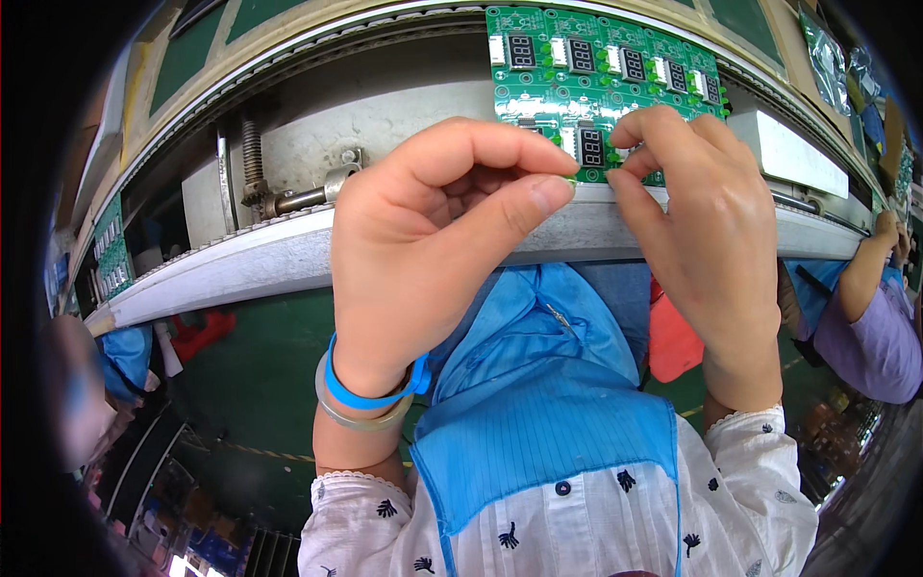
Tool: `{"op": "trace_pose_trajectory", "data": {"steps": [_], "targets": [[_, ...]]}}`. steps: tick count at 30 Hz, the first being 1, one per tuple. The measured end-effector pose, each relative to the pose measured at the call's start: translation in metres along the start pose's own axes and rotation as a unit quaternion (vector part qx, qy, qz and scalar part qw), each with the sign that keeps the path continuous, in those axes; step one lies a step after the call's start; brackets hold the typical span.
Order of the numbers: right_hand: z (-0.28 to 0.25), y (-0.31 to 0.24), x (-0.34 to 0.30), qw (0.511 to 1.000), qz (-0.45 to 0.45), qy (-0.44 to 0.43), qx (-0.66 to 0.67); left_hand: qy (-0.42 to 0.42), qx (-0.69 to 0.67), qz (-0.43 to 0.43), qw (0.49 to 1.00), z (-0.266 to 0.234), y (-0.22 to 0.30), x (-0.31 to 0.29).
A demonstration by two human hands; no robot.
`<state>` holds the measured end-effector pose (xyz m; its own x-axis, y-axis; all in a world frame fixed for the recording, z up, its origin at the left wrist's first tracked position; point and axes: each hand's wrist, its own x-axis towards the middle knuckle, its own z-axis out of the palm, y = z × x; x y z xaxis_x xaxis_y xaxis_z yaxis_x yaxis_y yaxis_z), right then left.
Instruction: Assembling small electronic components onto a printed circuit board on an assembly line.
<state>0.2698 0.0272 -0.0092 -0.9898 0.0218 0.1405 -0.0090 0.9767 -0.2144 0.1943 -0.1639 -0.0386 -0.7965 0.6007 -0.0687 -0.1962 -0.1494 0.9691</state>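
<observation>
Thumb and index of the left hand (423,216) pinch a small green part (573,180); the right hand (697,192) curls, fingertips slightly apart, any hold unclear. Beyond the near rail (240,264) lies the circuit board (577,96); light, straight pressure beside the black display (591,148) should help.

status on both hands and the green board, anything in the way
Left hand at near edge of green circuit board, grip unclear. Right hand beside black display, grip unclear. Board face up, hands hiding part of near row.
</observation>
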Motion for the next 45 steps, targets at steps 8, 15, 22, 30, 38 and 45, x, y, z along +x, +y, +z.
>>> {"op": "trace_pose_trajectory", "data": {"steps": [8, 15, 22, 30, 38, 45], "targets": [[0.004, 0.02, -0.01, 0.992, 0.028, 0.083, 0.089, 0.031, 0.314, 0.128, 0.94, 0.005, -0.01, 0.007], [0.018, 0.048, -0.02, 0.979, 0.043, 0.164, 0.111, 0.032, 0.434, 0.16, 0.886, 0.013, -0.016, 0.011], [0.031, 0.061, -0.022, 0.972, 0.052, 0.181, 0.137, 0.046, 0.492, 0.174, 0.851, 0.016, -0.019, 0.012], [0.032, 0.063, -0.025, 0.957, 0.076, 0.194, 0.204, 0.048, 0.513, 0.181, 0.837, 0.018, -0.017, 0.013], [0.033, 0.066, -0.029, 0.956, 0.078, 0.189, 0.209, 0.075, 0.505, 0.208, 0.834, 0.022, -0.018, 0.016], [0.035, 0.07, -0.031, 0.956, 0.063, 0.2, 0.204, 0.08, 0.55, 0.219, 0.802, 0.026, -0.021, 0.016]]}}
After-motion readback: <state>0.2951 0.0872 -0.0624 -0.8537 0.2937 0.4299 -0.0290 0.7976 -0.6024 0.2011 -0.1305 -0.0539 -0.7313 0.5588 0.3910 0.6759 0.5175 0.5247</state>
